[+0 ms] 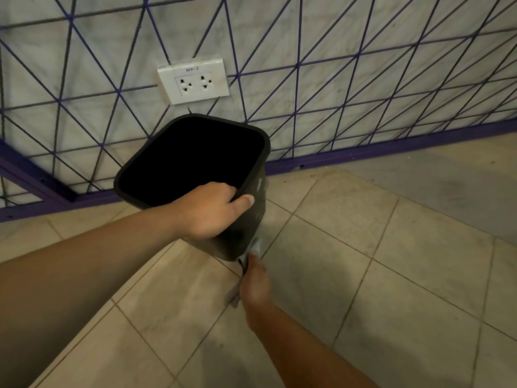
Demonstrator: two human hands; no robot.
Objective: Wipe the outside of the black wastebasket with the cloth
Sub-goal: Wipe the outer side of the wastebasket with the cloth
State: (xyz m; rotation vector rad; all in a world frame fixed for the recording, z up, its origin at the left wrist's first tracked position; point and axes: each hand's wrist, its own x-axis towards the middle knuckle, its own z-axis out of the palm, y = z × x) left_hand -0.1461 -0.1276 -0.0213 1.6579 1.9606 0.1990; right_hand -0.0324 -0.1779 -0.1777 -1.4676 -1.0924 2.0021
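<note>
My left grip (pixel 208 211) clamps the wastebasket (pixel 246 219) rim; right grip (pixel 253 278) clutches the cloth (pixel 256 246), wiping low; other sides remain.

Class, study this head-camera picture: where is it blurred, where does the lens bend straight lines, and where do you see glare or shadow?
Head view: the right hand and the cloth are smeared by motion blur, while the left hand is sharp; the wall's purple lines bow from wide-angle distortion; a pale sheen marks the wastebasket side; soft shadow falls on the floor tiles beside it.
</note>
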